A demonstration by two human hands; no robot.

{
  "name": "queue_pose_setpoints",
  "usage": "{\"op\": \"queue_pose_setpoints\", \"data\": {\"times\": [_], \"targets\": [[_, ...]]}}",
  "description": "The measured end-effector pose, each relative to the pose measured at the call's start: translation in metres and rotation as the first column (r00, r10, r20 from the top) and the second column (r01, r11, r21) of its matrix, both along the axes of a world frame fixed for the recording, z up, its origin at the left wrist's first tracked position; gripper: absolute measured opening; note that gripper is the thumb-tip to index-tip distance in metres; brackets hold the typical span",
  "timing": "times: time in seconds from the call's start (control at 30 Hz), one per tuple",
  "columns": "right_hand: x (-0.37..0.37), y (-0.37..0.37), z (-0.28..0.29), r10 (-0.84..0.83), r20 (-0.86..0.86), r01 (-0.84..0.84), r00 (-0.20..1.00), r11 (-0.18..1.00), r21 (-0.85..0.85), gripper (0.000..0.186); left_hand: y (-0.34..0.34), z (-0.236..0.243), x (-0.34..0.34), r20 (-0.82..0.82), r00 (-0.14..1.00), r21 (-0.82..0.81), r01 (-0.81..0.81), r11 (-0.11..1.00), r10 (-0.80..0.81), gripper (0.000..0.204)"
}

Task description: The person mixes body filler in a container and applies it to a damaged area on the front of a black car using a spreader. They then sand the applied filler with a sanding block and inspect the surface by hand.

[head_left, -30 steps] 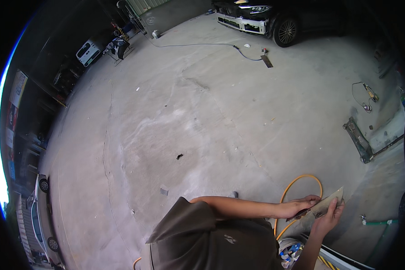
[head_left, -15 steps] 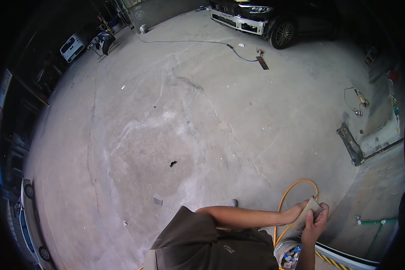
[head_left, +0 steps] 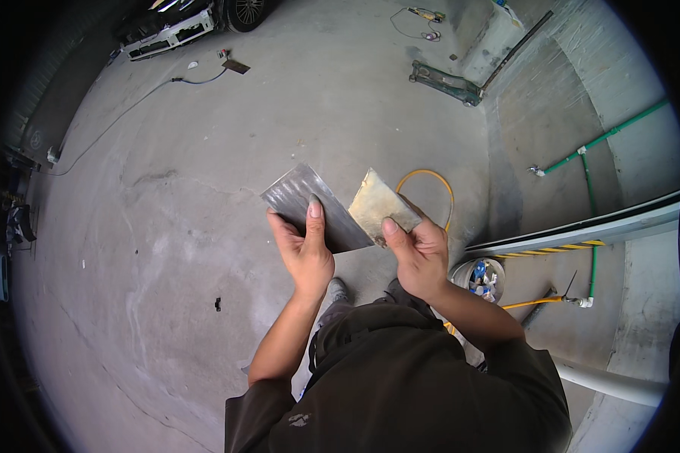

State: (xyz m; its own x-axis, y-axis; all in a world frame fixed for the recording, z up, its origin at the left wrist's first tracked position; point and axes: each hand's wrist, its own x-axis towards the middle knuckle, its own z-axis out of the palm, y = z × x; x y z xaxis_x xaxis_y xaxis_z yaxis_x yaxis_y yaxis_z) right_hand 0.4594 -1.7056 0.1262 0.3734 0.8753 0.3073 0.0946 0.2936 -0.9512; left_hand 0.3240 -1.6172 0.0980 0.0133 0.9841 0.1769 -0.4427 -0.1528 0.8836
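Note:
In front of my body, my left hand (head_left: pixel 304 253) is closed on a thin grey rectangular sheet (head_left: pixel 317 214) with a shiny, rippled face. Its thumb lies flat along the top and the fingers are behind. My right hand (head_left: pixel 423 253) pinches a stiff-looking cream piece (head_left: pixel 383 205) with dark stains and a ragged edge, the thumb in front and the fingers hidden beneath. Both pieces are tilted and held side by side, the cream one meeting or overlapping the grey sheet's right edge. Their exact kind I cannot make out.
At my right stands a bucket (head_left: pixel 499 273) of rubbish beside a yellow hose (head_left: pixel 447 189). A striped rail (head_left: pixel 551 245) and green pipes (head_left: pixel 616 130) run along the wall. Further off are a floor jack (head_left: pixel 446 81), an air hose (head_left: pixel 121 109) and a dark car (head_left: pixel 181 30) without its bumper cover.
My view has swung to the right. Both hands were together at the right over one pale flat piece; now they are apart before me, each with its own piece.

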Motion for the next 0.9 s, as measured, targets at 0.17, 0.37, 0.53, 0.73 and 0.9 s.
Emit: {"op": "queue_pose_setpoints", "data": {"times": [0.17,0.37,0.53,0.73,0.9], "targets": [[-0.014,-0.018,-0.011,-0.053,0.344,0.045,0.937,0.998,0.033,0.035,-0.007,-0.006,0.015,-0.108,0.993,0.071,-0.035,0.997,0.042,0.033],[0.028,-0.043,-0.012,0.128,0.423,-0.053,0.897,0.982,-0.183,0.038,-0.024,-0.027,0.033,-0.148,0.987,0.124,0.085,0.989,-0.066,0.034],[0.061,-0.055,-0.015,0.037,0.473,0.033,0.880,0.990,-0.137,0.039,-0.026,-0.023,0.064,-0.109,0.981,0.125,0.176,0.977,-0.162,0.030],[0.090,-0.077,-0.024,0.076,0.579,0.025,0.812,0.986,-0.164,0.025,-0.046,-0.032,0.096,-0.265,0.929,0.269,0.328,0.905,-0.258,0.039],[0.138,-0.096,-0.018,0.246,0.529,0.030,0.813,0.888,-0.459,0.028,-0.050,-0.025,0.113,-0.339,0.897,0.309,0.392,0.867,-0.285,0.041]]}}
